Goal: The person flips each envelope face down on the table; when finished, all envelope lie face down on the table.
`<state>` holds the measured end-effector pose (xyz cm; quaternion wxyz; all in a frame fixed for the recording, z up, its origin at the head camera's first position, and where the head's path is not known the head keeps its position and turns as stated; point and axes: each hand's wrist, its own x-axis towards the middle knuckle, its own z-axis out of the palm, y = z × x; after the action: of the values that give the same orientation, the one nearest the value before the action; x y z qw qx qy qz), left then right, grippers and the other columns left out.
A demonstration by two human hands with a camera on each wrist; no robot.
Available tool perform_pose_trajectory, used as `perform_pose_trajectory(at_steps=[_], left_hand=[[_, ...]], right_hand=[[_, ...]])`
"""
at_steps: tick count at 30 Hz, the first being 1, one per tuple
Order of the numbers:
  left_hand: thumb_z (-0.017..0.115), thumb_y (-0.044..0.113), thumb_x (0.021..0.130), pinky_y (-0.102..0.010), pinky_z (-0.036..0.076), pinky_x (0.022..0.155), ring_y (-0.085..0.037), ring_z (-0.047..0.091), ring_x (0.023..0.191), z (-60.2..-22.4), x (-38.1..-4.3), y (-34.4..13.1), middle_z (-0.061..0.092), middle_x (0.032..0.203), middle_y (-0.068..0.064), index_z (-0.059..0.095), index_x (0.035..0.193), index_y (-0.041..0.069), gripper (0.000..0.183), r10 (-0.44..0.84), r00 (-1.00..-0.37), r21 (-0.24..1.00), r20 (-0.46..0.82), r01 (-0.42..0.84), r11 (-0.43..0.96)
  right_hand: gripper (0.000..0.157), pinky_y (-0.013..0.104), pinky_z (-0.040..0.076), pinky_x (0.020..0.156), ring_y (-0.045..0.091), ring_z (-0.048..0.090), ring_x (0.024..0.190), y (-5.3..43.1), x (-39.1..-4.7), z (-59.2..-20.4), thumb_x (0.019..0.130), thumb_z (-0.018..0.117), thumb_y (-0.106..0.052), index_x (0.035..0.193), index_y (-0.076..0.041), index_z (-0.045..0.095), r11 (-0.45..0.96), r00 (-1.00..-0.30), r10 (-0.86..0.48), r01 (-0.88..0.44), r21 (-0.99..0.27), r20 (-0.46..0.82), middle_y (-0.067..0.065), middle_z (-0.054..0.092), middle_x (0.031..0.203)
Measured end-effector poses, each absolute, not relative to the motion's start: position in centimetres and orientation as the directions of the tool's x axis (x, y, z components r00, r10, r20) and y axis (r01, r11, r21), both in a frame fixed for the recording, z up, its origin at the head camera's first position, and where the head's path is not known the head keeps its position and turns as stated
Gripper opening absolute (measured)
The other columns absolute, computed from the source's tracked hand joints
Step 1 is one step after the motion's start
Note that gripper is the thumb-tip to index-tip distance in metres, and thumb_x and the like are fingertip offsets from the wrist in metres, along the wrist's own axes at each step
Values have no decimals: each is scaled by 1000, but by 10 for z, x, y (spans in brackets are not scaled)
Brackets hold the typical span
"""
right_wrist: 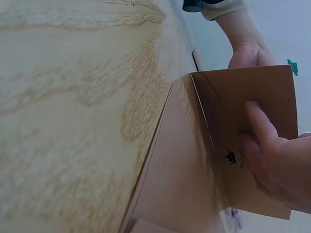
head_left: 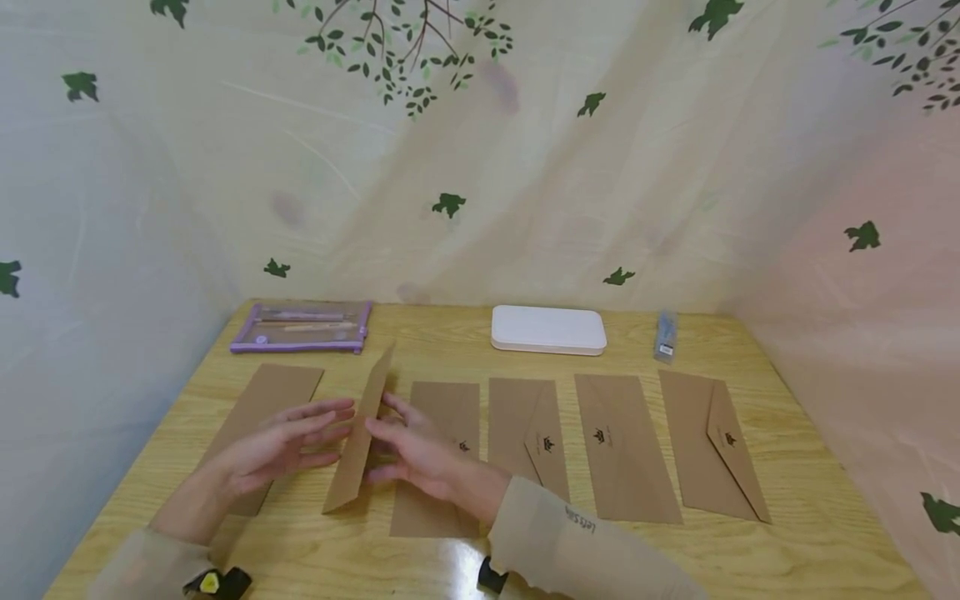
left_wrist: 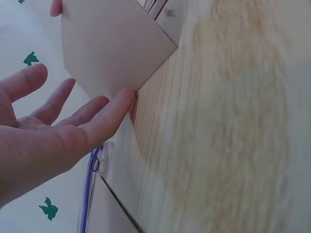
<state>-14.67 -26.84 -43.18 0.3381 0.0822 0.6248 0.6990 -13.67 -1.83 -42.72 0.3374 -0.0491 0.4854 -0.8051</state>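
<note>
Lower left of centre: the right hand (head_left: 423, 457) pinches a crown-printed kraft envelope (head_left: 362, 442), seemingly to support it on edge; the left hand (head_left: 277, 447), fingers spread, flanks it.

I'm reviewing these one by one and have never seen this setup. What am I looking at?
There is no machine here: a person works bare-handed. The wide picture comes from a camera worn on the head; the other two are taken from the left and right wrists. On the wooden table lie five flat brown envelopes, one at the left and four at the right; behind them are a purple-edged pouch, a white case and a small packet. The right hand holds another envelope, tilted up on edge. The left hand is beside it, fingers extended; whether it touches is unclear.
</note>
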Motion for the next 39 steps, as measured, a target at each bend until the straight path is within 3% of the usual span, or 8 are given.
perform_pose_trajectory(at_steps=[6,14,18,27,33,39], left_hand=[[41,28,111,-51,42,111,-35,28,148,-430,-147,-274,16,165,-24,22,159,0,59,537,-780,929,-321,-370,18],[40,26,112,-51,43,110,-33,30,147,-428,-147,-280,15,165,-25,21,159,1,57,547,-778,930,-310,-366,6],[39,25,112,-51,43,110,-29,35,145,-428,-147,-282,16,165,-25,23,159,1,55,556,-777,933,-295,-359,-5],[40,25,112,-50,43,110,-22,42,140,-427,-146,-285,16,165,-24,26,159,2,54,543,-785,933,-299,-361,-8],[39,21,112,-47,43,110,-16,46,137,-427,-146,-289,29,163,-14,31,157,3,49,567,-780,935,-264,-351,-47],[39,19,112,-45,43,111,-17,48,137,-427,-146,-290,37,158,-12,37,155,6,45,570,-781,930,-253,-359,-79]], right_hand=[[67,59,53,95,36,55,126,-15,-138,-429,106,53,-11,163,-13,17,-299,-768,-586,500,-812,-257,21,48,146],[76,61,50,99,39,57,122,-12,-139,-431,99,49,10,163,-16,18,-259,-765,-582,497,-828,-277,20,45,148],[76,60,49,100,37,56,122,-10,-139,-433,98,48,11,163,-13,17,-252,-762,-573,514,-820,-301,18,43,150],[78,66,24,115,44,27,146,-8,-137,-433,99,51,6,160,3,3,-239,-773,-535,526,-816,-341,28,12,164],[81,66,13,118,42,10,151,-6,-137,-433,97,52,3,158,7,-1,-228,-776,-540,508,-830,-327,30,7,164],[81,60,8,121,39,2,152,-6,-137,-434,98,51,1,157,8,-4,-238,-768,-562,504,-830,-306,29,1,165]])
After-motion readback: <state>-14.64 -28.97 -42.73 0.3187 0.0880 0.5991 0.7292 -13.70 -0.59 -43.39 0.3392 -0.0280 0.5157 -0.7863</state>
